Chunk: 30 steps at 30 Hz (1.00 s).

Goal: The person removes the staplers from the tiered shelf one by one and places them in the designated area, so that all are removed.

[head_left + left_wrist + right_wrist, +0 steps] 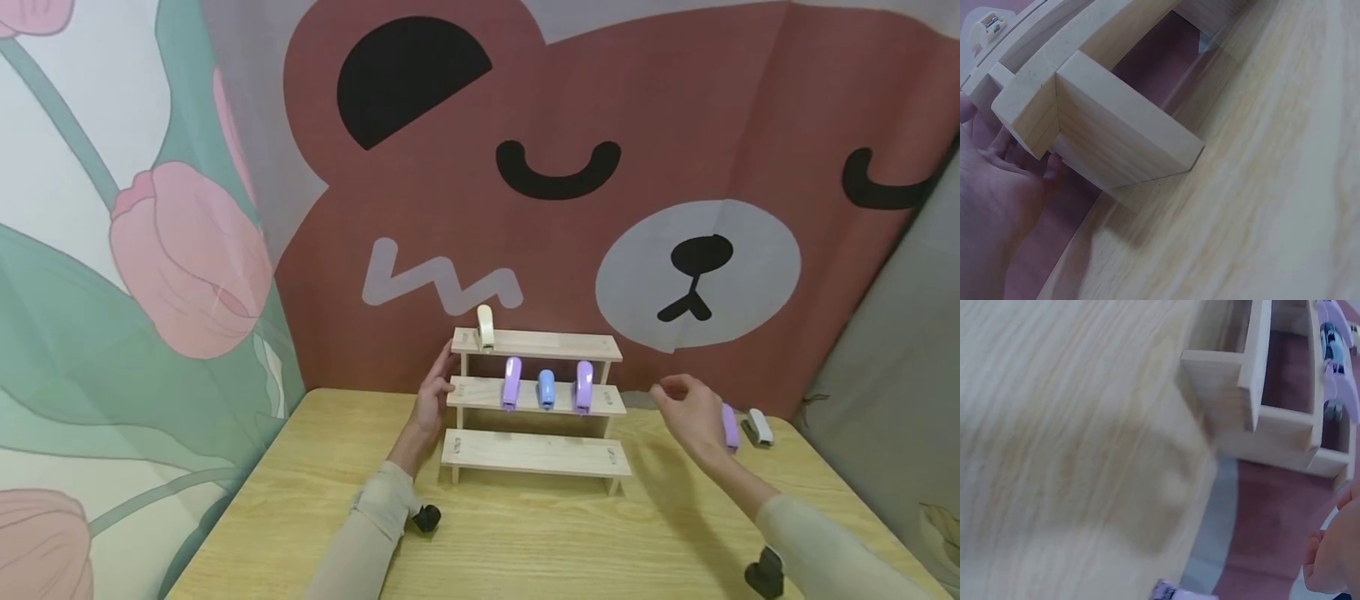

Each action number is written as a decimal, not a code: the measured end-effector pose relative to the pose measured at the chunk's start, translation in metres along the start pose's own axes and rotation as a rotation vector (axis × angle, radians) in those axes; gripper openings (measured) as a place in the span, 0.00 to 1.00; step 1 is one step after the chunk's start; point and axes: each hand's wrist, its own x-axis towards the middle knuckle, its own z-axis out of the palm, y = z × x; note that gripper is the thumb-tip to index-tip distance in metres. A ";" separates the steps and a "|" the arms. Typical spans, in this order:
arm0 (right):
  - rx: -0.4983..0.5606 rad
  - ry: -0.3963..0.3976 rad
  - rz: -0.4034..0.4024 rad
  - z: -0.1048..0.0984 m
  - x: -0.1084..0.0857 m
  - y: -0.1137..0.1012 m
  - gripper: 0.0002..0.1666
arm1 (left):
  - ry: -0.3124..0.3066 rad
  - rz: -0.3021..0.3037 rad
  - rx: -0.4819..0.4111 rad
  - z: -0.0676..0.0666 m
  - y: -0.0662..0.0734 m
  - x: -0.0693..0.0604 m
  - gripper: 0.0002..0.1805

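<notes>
A three-tier wooden display shelf (536, 450) stands on the table. My left hand (431, 404) rests against its left end, fingers fairly straight beside the upper tiers and the thumb at the middle board. In the left wrist view this hand (1000, 187) lies beside the board ends. A cream stapler (485, 327) stands on the top board. The middle board carries a purple stapler (512, 383), a blue stapler (547, 389) and another purple stapler (583, 387). To the right of the shelf, my right hand (692, 417) hovers with loosely bent fingers, nothing visible in them.
Behind my right hand, a purple stapler (730, 427) and a white stapler (759, 427) lie on the wooden table (525, 542). A bear-print cloth (675, 125) hangs right behind the table. Floral cloth (150, 375) borders the left side.
</notes>
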 end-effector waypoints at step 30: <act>0.319 0.089 -0.301 0.075 0.001 -0.137 0.12 | 0.018 -0.021 0.021 0.000 -0.005 -0.002 0.45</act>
